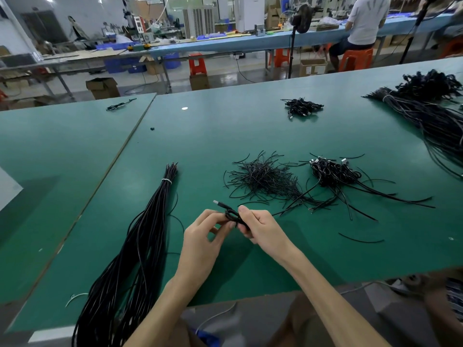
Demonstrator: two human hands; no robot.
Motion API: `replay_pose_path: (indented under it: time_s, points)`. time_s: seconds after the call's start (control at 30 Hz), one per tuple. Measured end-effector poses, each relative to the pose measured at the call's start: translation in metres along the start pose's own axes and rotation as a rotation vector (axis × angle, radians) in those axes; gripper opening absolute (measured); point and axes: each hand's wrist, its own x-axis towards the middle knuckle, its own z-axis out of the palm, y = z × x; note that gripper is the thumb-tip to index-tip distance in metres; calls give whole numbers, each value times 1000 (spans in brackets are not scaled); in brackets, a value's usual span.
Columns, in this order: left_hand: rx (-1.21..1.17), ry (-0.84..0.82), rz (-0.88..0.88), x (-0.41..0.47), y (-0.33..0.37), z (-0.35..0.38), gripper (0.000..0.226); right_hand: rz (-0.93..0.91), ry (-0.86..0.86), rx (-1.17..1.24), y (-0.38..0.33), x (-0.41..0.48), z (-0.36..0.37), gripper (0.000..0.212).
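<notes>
Together, both hands' fingers [226, 221] pinch 1 coiled, glossy black cable [231, 216].

black coiled cable [231, 216], green table [225, 136], orange stools [355, 60]

Single head-worn camera, wide angle. You look forward and down across the green table [250, 136]. Your left hand [200, 236] and right hand [263, 229] sit close, low-centre. Beyond the hands, the view reaches the distant workshop benches [225, 43].
</notes>
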Motion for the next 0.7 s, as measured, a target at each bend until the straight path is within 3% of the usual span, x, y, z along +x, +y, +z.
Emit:
replay_pose_path:
  time_s: [0.2, 0.37, 0.7]
  points:
    - [321, 141, 213, -10, 1, 3, 8, 20, 38, -5, -4, -2, 0, 53]
    - [441, 177, 355, -11, 0, 5, 9, 34, 32, 12, -5, -1, 0, 50]
    - [426, 182, 450, -11, -4, 5, 11, 64, -2, 30, -4, 0, -1, 52]
